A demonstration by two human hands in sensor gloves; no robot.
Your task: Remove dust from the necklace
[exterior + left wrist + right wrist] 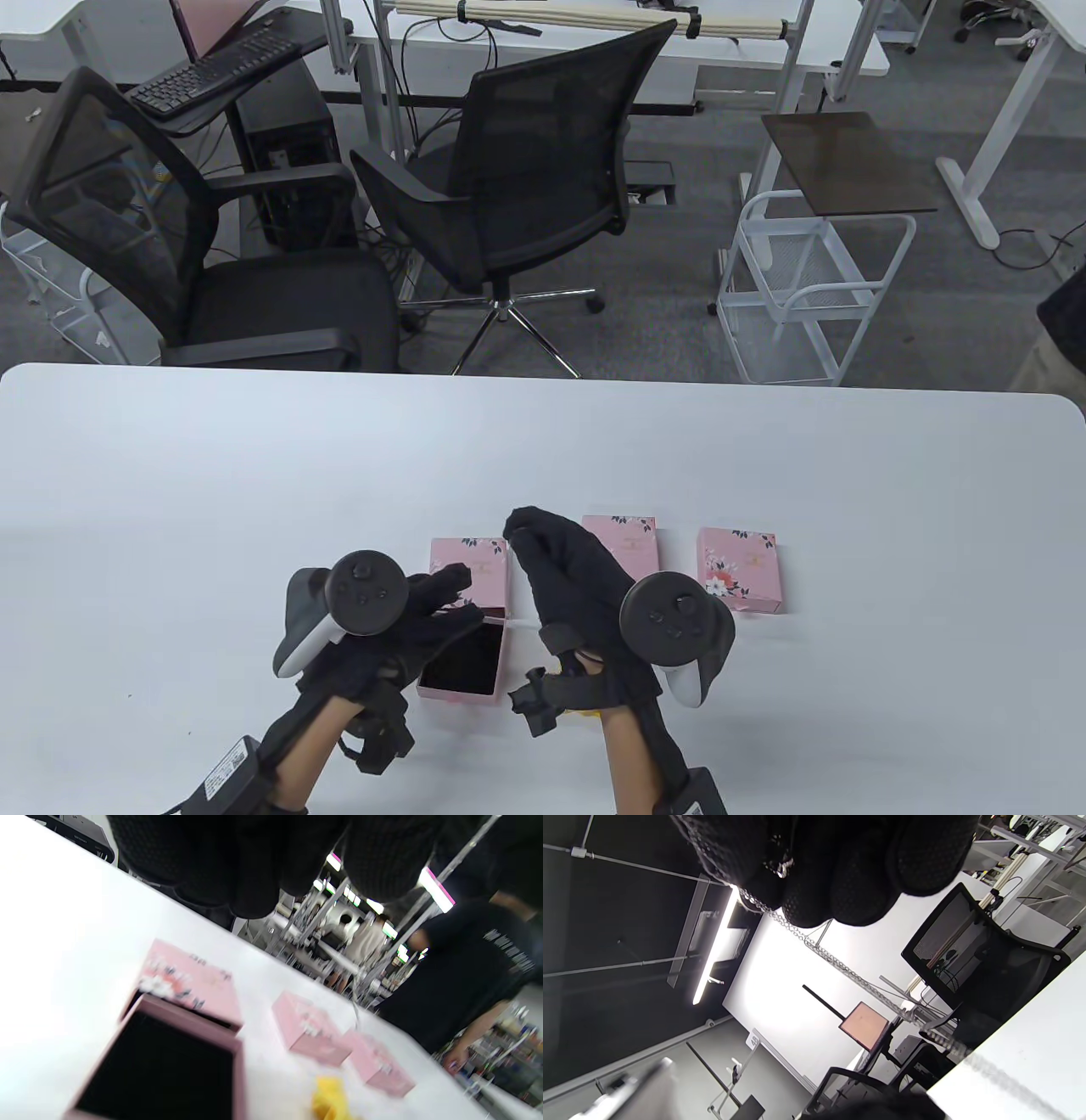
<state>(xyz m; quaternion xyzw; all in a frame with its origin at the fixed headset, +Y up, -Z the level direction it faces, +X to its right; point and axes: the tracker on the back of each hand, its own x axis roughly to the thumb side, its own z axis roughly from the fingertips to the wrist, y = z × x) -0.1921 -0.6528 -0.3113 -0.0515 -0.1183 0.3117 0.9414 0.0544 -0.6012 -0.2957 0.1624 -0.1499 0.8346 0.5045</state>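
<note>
A thin silver necklace chain [840,963] hangs from the pinched fingertips of my right hand [513,526] and runs down toward the table [212,509]. That hand is raised above the table between two pink boxes. My left hand [471,594] hovers over an open pink box [462,658] with a black lining, its fingers loosely spread and nothing seen in them. The box's flowered lid [469,564] lies just behind it. A yellow cloth [331,1099] lies on the table under my right wrist, mostly hidden in the table view.
Two closed pink flowered boxes [628,543] [738,569] stand to the right of the open one. Two black office chairs [509,170] and a white wire cart [806,297] are beyond the table's far edge. A person in black [466,976] stands nearby.
</note>
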